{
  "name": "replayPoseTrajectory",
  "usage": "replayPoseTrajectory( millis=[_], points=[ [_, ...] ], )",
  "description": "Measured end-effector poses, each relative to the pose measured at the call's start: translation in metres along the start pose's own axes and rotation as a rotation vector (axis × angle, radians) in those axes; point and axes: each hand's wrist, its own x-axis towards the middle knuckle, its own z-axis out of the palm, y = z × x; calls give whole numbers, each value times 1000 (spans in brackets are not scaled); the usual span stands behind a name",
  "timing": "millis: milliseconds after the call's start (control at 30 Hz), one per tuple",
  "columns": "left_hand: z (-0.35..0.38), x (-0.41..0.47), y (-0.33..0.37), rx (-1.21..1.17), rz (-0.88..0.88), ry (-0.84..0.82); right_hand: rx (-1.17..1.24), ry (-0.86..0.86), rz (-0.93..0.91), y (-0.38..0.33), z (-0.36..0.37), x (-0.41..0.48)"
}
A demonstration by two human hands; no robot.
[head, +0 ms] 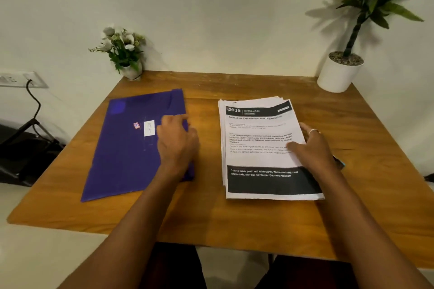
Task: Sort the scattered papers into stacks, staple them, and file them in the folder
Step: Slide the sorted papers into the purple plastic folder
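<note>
Our left hand (177, 145) sits on the purple folder (126, 148) at nine o'clock, fingers bent at its edge, likely to open it; pinching or not, we cannot tell. Our right hand (314, 148), spread, steadies the paper stack (258, 155) at three o'clock.

A purple folder (126, 148) is laid flat on the left of a wooden table (234, 218), and the left hand (176, 145) is rested on its right edge, slightly blurred. A stack of printed papers (258, 157) is placed to the right, well apart from the folder; its right edge is touched by the spread right hand (314, 148), the thumb pressed on the top sheet. A small flower pot (131, 70) and a potted plant (338, 75) are set at the far corners.
</note>
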Motion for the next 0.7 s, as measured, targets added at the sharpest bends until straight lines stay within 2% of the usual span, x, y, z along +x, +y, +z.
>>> replayPoseTrajectory(
  millis=[133, 267, 400, 567, 700],
  points=[
    [-22, 14, -41, 181, -275, -86, -190, 23, -63, 6, 10, 1],
    [-22, 22, -46, 205, -309, -110, -443, 144, -38, -4, 18, 0],
    [-17, 29, -38, 219, -328, -154, -538, 178, -195, -17, 28, -15],
    [-17, 34, -36, 117, -325, -161, -484, 125, -342, -26, 43, -31],
    [-25, 38, -40, 23, -334, -206, -276, -5, -368, -44, 56, -51]
  ],
)
